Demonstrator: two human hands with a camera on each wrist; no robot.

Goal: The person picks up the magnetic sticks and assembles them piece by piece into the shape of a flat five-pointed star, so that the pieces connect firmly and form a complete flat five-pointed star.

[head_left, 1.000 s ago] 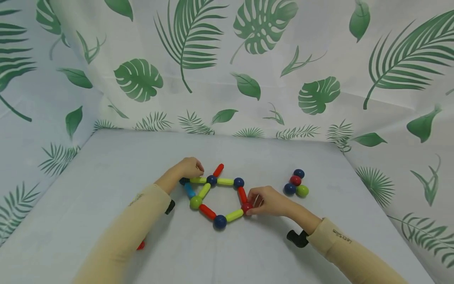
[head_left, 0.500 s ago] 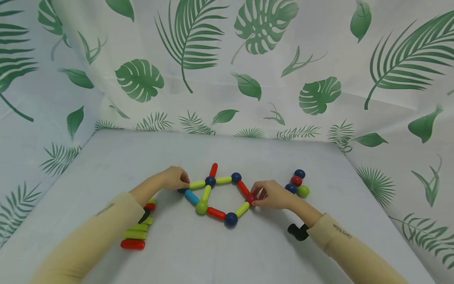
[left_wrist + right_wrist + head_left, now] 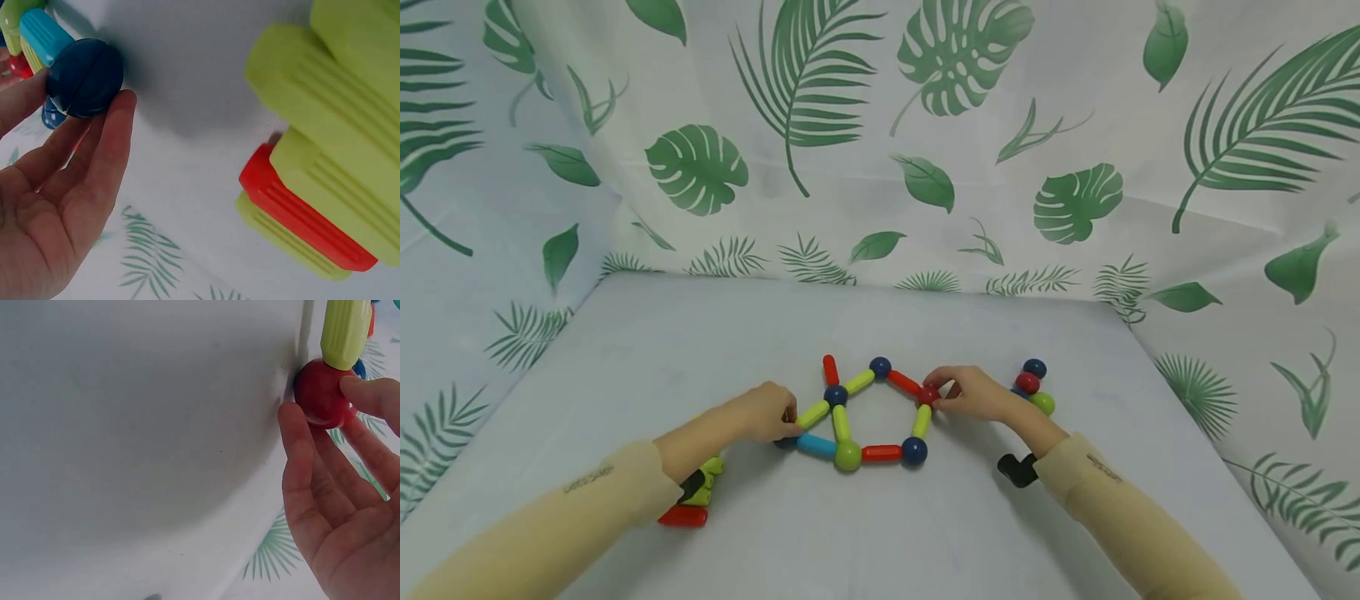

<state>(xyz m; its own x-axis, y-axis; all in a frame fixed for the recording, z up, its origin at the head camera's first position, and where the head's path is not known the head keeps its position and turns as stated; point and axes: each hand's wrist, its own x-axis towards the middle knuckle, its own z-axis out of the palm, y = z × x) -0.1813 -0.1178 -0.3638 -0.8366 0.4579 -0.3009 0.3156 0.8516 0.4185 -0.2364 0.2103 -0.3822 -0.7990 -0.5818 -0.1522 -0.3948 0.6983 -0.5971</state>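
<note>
A flat frame of coloured rods and balls lies mid-table in the head view. At its left corner my left hand (image 3: 767,412) pinches a dark blue ball (image 3: 85,77) between thumb and fingers. A blue rod (image 3: 816,447) and a yellow-green rod (image 3: 813,415) meet at that ball. My right hand (image 3: 976,393) pinches the red ball (image 3: 320,394) at the right corner, where a red rod (image 3: 904,382) and another yellow-green rod (image 3: 345,331) join. A green ball (image 3: 847,455) and a blue ball (image 3: 913,452) form the near corners. One red rod (image 3: 830,370) sticks out at the back.
Loose balls, among them a green one (image 3: 1042,404), lie clustered beyond my right hand. Beside my left forearm lie several loose rods, including a red rod (image 3: 683,517) and yellow-green rods (image 3: 331,106), partly hidden by the arm. A leaf-patterned cloth (image 3: 880,200) rises behind the table.
The frame has turned counterclockwise in the head view, its near side swinging right and its right corner moving away. My left hand has come left and nearer; my right hand has moved slightly farther away.
</note>
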